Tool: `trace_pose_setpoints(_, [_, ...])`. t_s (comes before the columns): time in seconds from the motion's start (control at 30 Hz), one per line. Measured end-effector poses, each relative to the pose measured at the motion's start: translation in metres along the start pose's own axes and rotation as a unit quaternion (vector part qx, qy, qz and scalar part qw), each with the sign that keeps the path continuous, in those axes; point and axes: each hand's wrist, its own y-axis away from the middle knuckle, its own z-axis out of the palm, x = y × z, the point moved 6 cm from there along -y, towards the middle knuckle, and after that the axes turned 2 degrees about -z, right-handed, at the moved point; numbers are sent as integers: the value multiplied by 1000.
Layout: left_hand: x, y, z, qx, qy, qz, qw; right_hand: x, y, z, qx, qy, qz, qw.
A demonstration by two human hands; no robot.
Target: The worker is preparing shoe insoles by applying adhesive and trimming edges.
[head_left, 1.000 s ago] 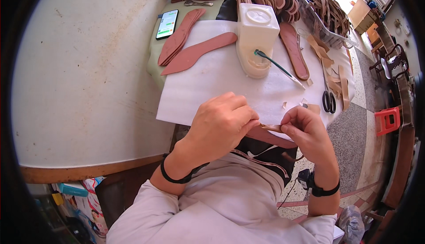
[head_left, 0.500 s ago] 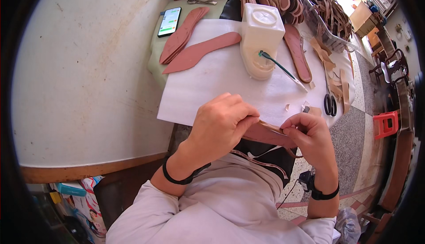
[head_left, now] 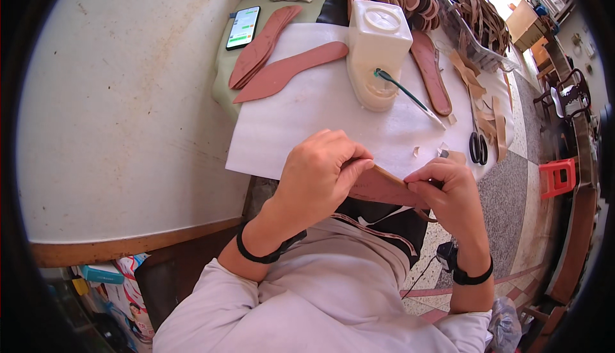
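Observation:
Between my hands, over my lap, is a reddish-brown leather insole [head_left: 383,188] with a thin tan edging along its upper edge. My left hand [head_left: 320,170] pinches that edge between thumb and fingertips. Farther right, my right hand [head_left: 447,189] pinches the same edge, and a narrow brown strip [head_left: 425,216] hangs below it. Most of the insole's left end is hidden behind my left hand. Beyond my hands stands a whitish plastic glue container [head_left: 379,39], a green-handled brush [head_left: 407,93] leaning in its opening. Another insole [head_left: 298,71] lies on the white sheet [head_left: 269,132] to the left.
A stack of insoles [head_left: 261,49] and a phone [head_left: 243,27] lie at the far left. Right of the container are an edged insole [head_left: 430,74], tan scraps [head_left: 469,77] and black-handled scissors [head_left: 478,148]. A bin of leather strips [head_left: 471,10] stands behind. A red stool [head_left: 557,178] is on the floor.
The insole has tilted, so more of its flat face and upper edge shows. My right hand has shifted slightly; both hands keep their pinch on the edge.

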Motion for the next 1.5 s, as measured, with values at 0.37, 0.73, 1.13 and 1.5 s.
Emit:
trace_pose_setpoints(0.37, [3, -6, 3, 8, -3, 10, 1000, -4, -2, -3, 14, 72, -62, 995])
trace_pose_setpoints(0.73, [14, -17, -11, 85, -25, 108, 990, -41, -1, -8, 128, 238, -213, 939])
trace_pose_setpoints(1.13, [-37, -10, 4, 56, 54, 17, 997, -28, -23, 13, 108, 299, -236, 918])
trace_pose_setpoints(1.5, [10, -27, 26, 3, -151, 163, 975, -18, -26, 9, 78, 270, -206, 937])
